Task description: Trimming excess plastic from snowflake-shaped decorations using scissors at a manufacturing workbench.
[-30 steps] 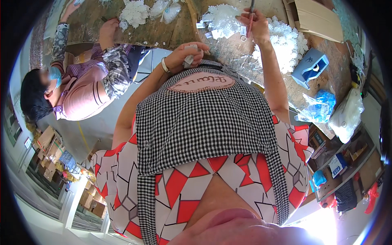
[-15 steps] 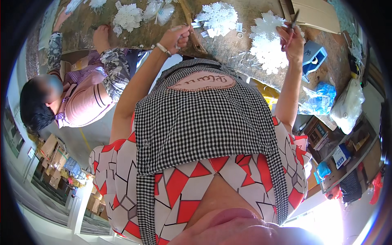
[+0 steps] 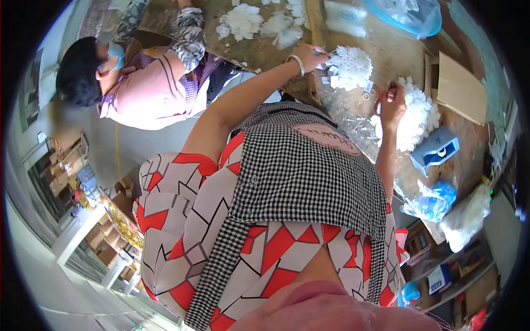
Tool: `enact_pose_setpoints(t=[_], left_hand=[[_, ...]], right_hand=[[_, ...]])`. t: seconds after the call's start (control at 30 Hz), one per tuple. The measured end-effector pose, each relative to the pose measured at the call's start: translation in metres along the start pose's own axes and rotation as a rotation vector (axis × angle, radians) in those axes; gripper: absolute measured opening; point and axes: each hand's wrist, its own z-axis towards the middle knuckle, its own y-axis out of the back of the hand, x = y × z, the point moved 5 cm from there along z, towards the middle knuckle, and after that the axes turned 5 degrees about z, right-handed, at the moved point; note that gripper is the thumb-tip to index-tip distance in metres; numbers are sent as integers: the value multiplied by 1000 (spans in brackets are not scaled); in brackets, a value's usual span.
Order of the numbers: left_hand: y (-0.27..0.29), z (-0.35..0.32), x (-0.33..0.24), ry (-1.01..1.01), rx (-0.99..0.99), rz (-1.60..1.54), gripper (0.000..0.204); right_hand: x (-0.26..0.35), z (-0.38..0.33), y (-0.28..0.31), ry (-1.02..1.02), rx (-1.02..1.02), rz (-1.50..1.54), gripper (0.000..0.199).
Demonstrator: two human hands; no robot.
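Note:
My left hand (image 3: 310, 57) is closed at the left edge of a pile of white snowflake ornaments (image 3: 351, 67). A small pale bit shows at its fingertips, too small to name. Small white tags (image 3: 334, 81) lie beside that pile. My right hand (image 3: 392, 107) is closed around scissors, mostly hidden by the fingers, with only a dark part showing above them. It is over the left side of a larger heap of white snowflakes (image 3: 418, 118). Between the two piles lie small clear rings (image 3: 366, 96).
A blue tape dispenser (image 3: 436, 150) stands right of the larger heap, near a cardboard box (image 3: 461, 91). Blue plastic (image 3: 436, 198) and a white bag (image 3: 466, 220) are at the right edge. A co-worker (image 3: 146, 83) sits at my left, by more snowflakes (image 3: 241, 22).
The view has swung, so the table and co-worker appear shifted. My left hand has moved right to the tags by the snowflake pile. My right hand has lowered, turning the scissors.

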Motion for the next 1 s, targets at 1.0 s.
enact_pose_setpoints(t=[1.0], left_hand=[[14,-12,8,286,310,-764,16]], right_hand=[[7,63,-40,-200,423,621,33]])
